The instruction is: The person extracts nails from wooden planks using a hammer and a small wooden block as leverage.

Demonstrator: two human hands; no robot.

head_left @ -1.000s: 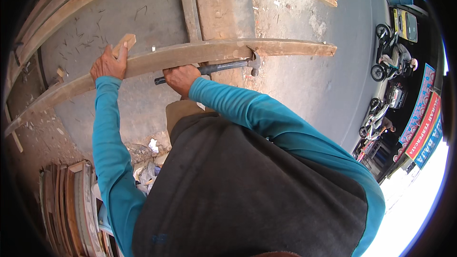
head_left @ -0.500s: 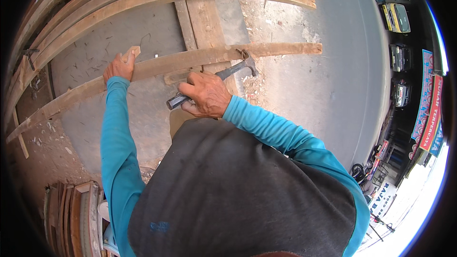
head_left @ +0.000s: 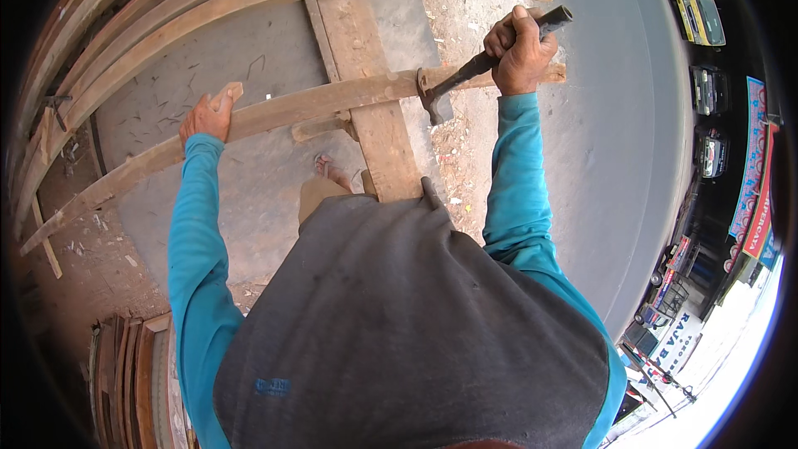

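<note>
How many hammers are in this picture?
1. The hammer is gripped in the right hand, its head against the wooden plank that the left hand holds. Others may be hidden behind the person's body.

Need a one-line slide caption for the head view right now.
Right hand grips a hammer at the long wooden plank; left hand steadies it.
</note>
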